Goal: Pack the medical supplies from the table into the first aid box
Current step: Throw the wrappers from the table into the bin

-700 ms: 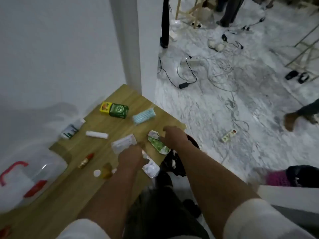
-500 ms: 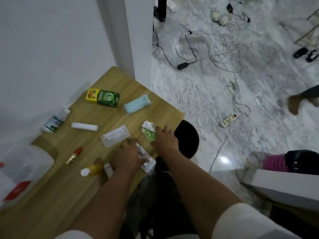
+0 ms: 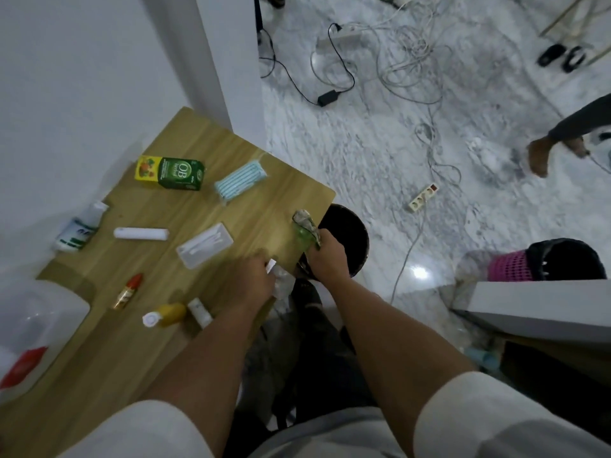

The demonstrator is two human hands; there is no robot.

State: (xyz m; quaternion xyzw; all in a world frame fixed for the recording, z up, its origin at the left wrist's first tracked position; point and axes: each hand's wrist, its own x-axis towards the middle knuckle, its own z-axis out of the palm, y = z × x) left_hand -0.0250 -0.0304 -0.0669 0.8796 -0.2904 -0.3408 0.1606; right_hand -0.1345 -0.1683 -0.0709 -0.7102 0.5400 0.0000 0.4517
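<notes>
Since the earlier frame, a crumpled green packet (image 3: 305,231) has been lifted off the table edge (image 3: 317,211) and is pinched in the right hand (image 3: 329,259). A foil strip (image 3: 281,279) is gripped in the closed left hand (image 3: 253,280). Nothing is judged packed: yellow bottle (image 3: 167,315), red-capped vial (image 3: 127,290), swab packet (image 3: 205,246), white tube (image 3: 140,233), mask (image 3: 239,181) and green carton (image 3: 172,172) lie unpacked. First aid box (image 3: 29,328) sits at the table's left end.

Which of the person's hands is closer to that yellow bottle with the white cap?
The left hand. It sits just right of the yellow bottle, at the table's near edge. The right hand is farther off, beyond the table's edge, gripping a green packet.
</notes>
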